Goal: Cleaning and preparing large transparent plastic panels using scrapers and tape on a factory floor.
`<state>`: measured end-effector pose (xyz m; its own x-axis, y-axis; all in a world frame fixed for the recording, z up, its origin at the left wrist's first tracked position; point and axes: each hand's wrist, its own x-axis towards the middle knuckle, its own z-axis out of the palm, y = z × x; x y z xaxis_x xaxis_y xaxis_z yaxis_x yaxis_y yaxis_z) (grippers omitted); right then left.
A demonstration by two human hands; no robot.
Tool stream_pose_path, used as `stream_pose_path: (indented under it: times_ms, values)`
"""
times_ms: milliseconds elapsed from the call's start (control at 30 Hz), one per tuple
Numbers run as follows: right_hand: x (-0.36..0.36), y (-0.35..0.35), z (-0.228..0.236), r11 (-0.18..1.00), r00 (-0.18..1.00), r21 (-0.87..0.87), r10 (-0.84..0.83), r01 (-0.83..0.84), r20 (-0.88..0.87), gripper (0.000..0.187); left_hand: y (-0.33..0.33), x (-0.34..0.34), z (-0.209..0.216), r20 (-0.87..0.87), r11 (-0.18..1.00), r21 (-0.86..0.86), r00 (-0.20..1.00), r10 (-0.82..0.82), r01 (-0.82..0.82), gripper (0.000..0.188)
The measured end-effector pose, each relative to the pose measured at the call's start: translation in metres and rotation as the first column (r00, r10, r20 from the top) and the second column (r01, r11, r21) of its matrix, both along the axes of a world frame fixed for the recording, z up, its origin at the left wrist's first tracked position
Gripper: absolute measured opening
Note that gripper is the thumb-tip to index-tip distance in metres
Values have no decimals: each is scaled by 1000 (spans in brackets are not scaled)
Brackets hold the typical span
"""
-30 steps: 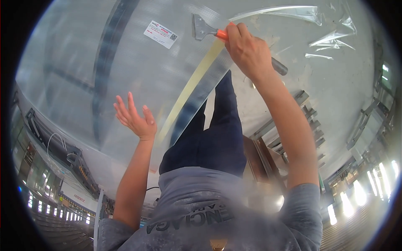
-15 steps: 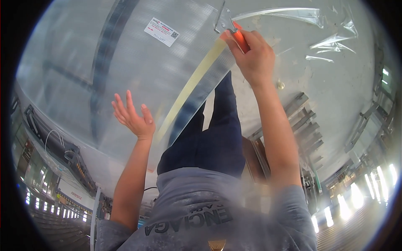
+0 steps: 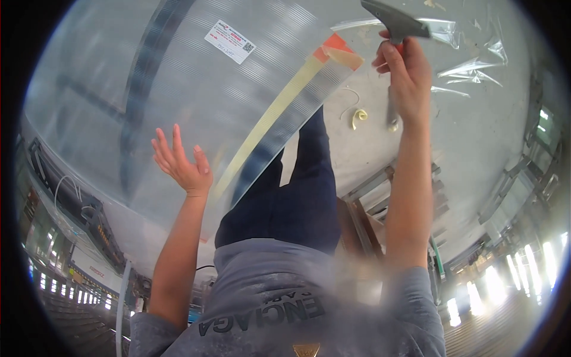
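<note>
My right hand [image 3: 405, 74] grips a scraper with a flat grey blade [image 3: 397, 21], raised to the right of the panel's corner. Its handle is mostly hidden in my fingers. Before me lies a large ribbed, see-through panel [image 3: 262, 65]. A pale yellow tape strip [image 3: 266, 118] runs along its near edge, ending at orange tape [image 3: 336, 47] on the corner. My left hand [image 3: 185, 163] holds nothing, its fingers spread over the panel's left part; whether it touches the surface I cannot tell. A white printed label [image 3: 230, 41] sits on the panel.
A curl of yellow tape [image 3: 358, 118] lies on the grey floor [image 3: 464, 125] right of the panel. Crumpled clear film [image 3: 473, 72] is farther right. Metal profiles [image 3: 372, 184] stand near my right forearm, and dark equipment [image 3: 83, 199] is at the left.
My right hand has lifted the scraper off the panel's corner and moved right, exposing the orange tape and the yellow curl on the floor. My left hand has barely shifted.
</note>
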<state>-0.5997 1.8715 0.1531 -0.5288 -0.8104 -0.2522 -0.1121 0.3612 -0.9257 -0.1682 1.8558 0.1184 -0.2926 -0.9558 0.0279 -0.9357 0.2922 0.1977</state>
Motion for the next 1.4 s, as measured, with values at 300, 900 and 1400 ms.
stream_pose_path:
  times_ms: [300,900,1400]
  values:
    - [-32,-32,6,865,876,288,462,-411,-138,37,-2,-2,-1,-36,1000,-20,999,23,-24,58]
    - [-45,-110,-12,570,342,417,793,-708,-503,60,-5,-7,-2,-26,997,-78,1000,12,-14,52]
    - [-41,-128,-2,371,25,465,802,-803,-596,57,-6,-10,-2,-30,991,-135,999,-16,11,49]
